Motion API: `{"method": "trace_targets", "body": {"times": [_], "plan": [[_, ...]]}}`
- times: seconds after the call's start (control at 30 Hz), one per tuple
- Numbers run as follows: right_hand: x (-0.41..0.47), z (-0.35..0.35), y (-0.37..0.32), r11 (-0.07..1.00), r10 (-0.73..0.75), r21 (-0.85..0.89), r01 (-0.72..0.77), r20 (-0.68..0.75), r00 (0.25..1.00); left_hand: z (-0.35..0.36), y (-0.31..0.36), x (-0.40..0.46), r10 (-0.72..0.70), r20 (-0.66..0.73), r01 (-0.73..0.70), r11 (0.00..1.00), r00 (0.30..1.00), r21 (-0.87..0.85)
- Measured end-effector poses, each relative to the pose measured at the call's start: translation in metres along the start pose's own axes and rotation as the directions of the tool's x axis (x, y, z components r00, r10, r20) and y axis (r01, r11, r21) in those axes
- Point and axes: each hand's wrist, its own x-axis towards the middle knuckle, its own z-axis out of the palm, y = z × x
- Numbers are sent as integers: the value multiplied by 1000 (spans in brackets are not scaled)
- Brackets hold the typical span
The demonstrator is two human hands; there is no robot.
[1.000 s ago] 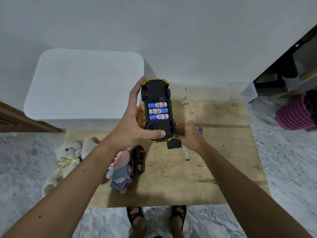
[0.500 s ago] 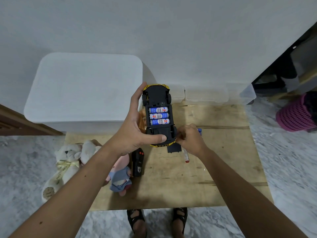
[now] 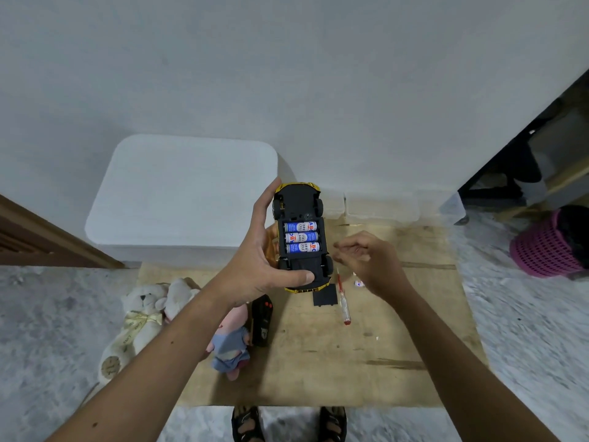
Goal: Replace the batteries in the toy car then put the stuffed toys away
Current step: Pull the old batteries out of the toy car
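Left hand [image 3: 255, 269] grips the toy car [image 3: 301, 237] belly-up above the wooden worktop [image 3: 350, 362] — three blue batteries [image 3: 301, 236] sit in its open bay. Right hand [image 3: 366, 260] hangs just right of the car, fingers loosely curled, holding nothing. Below the car lie the black cover [image 3: 325, 296] and a screwdriver [image 3: 343, 301]; stuffed toys [image 3: 143, 317] lie well left of the car.

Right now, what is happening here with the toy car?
A person's left hand holds the toy car upside down above the wooden board. Its battery compartment is open, with three batteries inside. The right hand hovers beside the car, holding nothing visible. The black cover and a screwdriver lie on the board; the stuffed toys lie at the left.
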Motion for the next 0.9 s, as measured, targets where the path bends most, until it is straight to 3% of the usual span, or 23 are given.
{"method": "trace_targets", "body": {"times": [0.17,0.33,0.5,0.9], "plan": [[10,-58,-55,993,-48,105,56,-79,996,1,26,-4,28,-12,-28,999,1000,-21],[17,-107,-117,960,-247,120,254,-73,966,6,55,-7,70,15,-70,997,997,-15],[29,-133,-165,915,-381,167,367,66,922,16,80,-7,122,91,-123,992,988,9],[60,-159,-213,887,-405,-25,461,437,803,25,118,-8,94,223,-106,994,970,39]]}}
